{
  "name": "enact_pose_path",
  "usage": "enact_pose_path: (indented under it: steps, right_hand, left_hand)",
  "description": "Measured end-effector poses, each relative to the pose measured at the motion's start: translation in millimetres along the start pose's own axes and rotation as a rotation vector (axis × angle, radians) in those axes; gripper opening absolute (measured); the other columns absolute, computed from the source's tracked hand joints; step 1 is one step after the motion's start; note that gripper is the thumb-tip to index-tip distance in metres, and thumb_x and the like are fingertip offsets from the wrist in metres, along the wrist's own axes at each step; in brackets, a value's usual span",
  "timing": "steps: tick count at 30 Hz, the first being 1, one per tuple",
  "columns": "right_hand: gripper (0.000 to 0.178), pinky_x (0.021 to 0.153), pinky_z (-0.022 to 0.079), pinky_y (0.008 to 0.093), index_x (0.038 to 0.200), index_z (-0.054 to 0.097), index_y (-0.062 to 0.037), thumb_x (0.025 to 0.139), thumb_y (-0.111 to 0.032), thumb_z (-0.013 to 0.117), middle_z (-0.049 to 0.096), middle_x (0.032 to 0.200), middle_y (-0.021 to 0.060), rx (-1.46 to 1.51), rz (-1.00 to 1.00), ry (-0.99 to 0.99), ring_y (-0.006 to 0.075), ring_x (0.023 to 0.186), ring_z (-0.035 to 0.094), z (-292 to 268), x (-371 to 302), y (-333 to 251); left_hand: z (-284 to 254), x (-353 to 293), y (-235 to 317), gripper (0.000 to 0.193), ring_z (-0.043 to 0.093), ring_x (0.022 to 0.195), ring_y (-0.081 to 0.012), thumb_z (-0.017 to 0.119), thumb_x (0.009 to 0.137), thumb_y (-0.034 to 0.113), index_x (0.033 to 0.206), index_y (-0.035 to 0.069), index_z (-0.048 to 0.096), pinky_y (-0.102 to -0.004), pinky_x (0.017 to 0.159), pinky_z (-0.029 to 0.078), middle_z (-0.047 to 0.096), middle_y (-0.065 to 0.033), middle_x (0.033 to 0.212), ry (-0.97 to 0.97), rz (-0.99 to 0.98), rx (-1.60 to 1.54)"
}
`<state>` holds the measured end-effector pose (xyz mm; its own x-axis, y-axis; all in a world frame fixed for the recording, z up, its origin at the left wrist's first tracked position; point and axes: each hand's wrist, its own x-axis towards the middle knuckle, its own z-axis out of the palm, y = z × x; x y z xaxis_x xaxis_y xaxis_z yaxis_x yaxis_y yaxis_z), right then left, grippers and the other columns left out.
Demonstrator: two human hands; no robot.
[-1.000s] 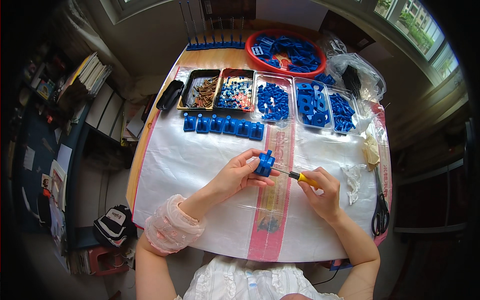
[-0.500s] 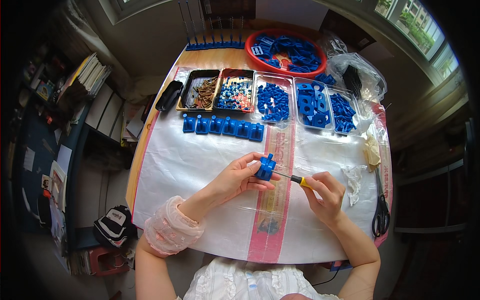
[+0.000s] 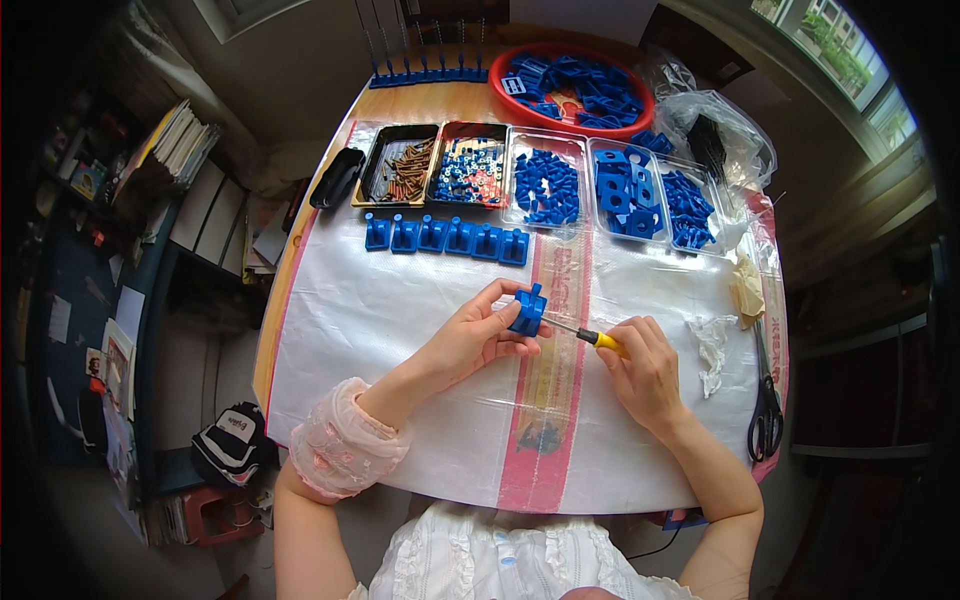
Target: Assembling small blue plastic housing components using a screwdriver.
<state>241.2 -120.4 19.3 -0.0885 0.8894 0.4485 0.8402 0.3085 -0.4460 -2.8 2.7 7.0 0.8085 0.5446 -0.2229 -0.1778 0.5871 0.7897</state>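
Observation:
Between the thumb and fingers of my left hand (image 3: pixel 490 330) is a blue plastic part (image 3: pixel 527 312), held above the middle of the table. My right hand (image 3: pixel 645 368) is wrapped round the yellow-and-black handle of a screwdriver (image 3: pixel 597 339). Its metal shaft points left, and the tip meets the right side of the blue part; whether a screw sits there is too small to tell. Beyond my hands stands a row of several similar blue assemblies (image 3: pixel 459 237).
Behind the row are trays of brass-coloured screws (image 3: pixel 408 172), small nuts (image 3: pixel 470 170) and blue plastic pieces (image 3: pixel 547 188). A red basin (image 3: pixel 642 122) of blue parts stands at the back. Black scissors (image 3: pixel 766 420) and crumpled tissue (image 3: pixel 710 350) lie on the right.
My right hand has turned about the screwdriver handle, its fingers now more closed over it. The whole picture has shifted slightly; the blue part stays in my left hand.

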Motion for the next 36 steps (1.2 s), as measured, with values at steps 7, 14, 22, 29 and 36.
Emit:
enact_pose_path:
  steps: [7,14,22,29,36]
  right_hand:
    - [0.024,0.054,0.049,0.0348,0.09,0.06,-0.0031,0.079,-0.004,0.081,0.063,0.081,0.0089,0.065,0.058,0.029,0.0247,0.065,0.065,1,-5,1]
    - [0.021,0.057,0.051,0.0355,0.097,0.064,-0.0017,0.082,-0.005,0.078,0.063,0.084,0.0095,0.121,0.082,0.022,0.025,0.067,0.066,2,-3,-2]
    - [0.023,0.058,0.049,0.0371,0.096,0.064,-0.0036,0.08,-0.005,0.079,0.063,0.084,0.0096,0.007,-0.008,0.045,0.0264,0.069,0.064,1,1,1]
    - [0.029,0.059,0.05,0.0362,0.094,0.06,-0.0051,0.075,-0.002,0.082,0.064,0.082,0.0079,0.064,0.041,0.058,0.026,0.073,0.066,4,-7,4]
    - [0.026,0.063,0.052,0.0366,0.1,0.065,-0.003,0.079,-0.003,0.079,0.064,0.089,0.0107,0.089,0.029,0.038,0.0272,0.076,0.066,1,-2,-2]
  left_hand:
    - [0,-1,-1,0.03,0.068,0.094,-0.0152,0.042,0.11,0.026,0.137,0.012,0.042,-0.0289,0.091,0.056,0.065,-0.0204,0.119,-0.034,-0.055,-0.064]
    - [0,-1,2,0.029,0.068,0.095,-0.0148,0.04,0.111,0.024,0.137,0.012,0.042,-0.0277,0.089,0.056,0.065,-0.0197,0.12,-0.023,-0.067,-0.112]
    - [0,-2,2,0.029,0.067,0.095,-0.0146,0.04,0.111,0.024,0.137,0.011,0.042,-0.0284,0.09,0.056,0.065,-0.0193,0.12,-0.014,-0.065,-0.089]
    - [1,-1,0,0.032,0.067,0.094,-0.0139,0.04,0.111,0.026,0.139,0.01,0.041,-0.0286,0.091,0.055,0.064,-0.02,0.121,-0.058,-0.086,-0.084]
    - [2,-3,1,0.033,0.067,0.092,-0.0134,0.039,0.111,0.027,0.14,0.01,0.042,-0.0282,0.09,0.056,0.064,-0.02,0.121,-0.045,-0.079,-0.11]
